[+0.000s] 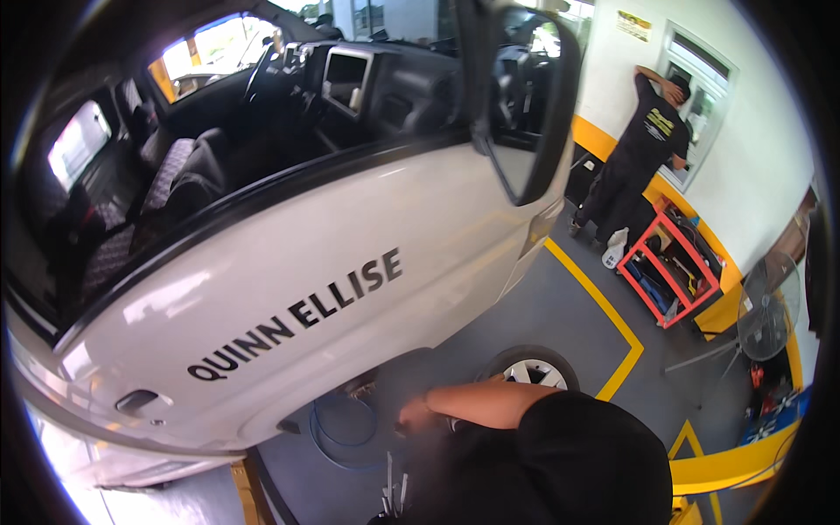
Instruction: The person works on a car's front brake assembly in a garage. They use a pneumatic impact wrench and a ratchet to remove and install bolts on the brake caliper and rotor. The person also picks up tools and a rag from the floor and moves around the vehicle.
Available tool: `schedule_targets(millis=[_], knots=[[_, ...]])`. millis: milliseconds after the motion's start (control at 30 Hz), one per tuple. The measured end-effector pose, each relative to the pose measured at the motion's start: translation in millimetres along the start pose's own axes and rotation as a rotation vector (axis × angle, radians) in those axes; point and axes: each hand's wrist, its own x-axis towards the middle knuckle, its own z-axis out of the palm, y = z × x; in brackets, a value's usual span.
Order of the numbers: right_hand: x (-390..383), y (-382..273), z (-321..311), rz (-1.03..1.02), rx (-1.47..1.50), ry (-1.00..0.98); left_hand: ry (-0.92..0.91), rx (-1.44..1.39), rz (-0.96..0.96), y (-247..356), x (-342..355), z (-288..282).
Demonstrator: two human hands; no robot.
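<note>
My right arm, in a black short sleeve, comes up from the lower edge and bends across to the left. At its end my right hand (413, 415) is smeared by blur, low beside the van door (350, 227). Its fingers cannot be made out, nor whether a small dark shape at them is held. My left hand is out of sight. Below the right hand several slim silver metal tools (394, 490) stand up at the lower edge. A blue hose (319, 442) lies looped on the floor under the van. Beyond my forearm lies a wheel (535, 372) with a silver rim, partly covered by the arm.
The van's side mirror (529, 105) juts out at upper right. A person in black (647, 140) stands at a window by the wall. Near them are a red tool cart (669, 271) and a standing fan (768, 306). A yellow metal beam (735, 468) crosses the lower right.
</note>
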Motion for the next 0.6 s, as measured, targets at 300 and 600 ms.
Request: schedule_targets(millis=[300, 600], knots=[[-157.1, 111.2, 93.1, 0.288, 0.250, 0.777, -0.184, 0.343, -0.072, 116.6, 39.3, 71.3], [-299.3, 125.7, 280.6, 0.941, 1.060, 1.499, -0.405, 0.735, -0.252, 186.2, 76.1, 161.5]])
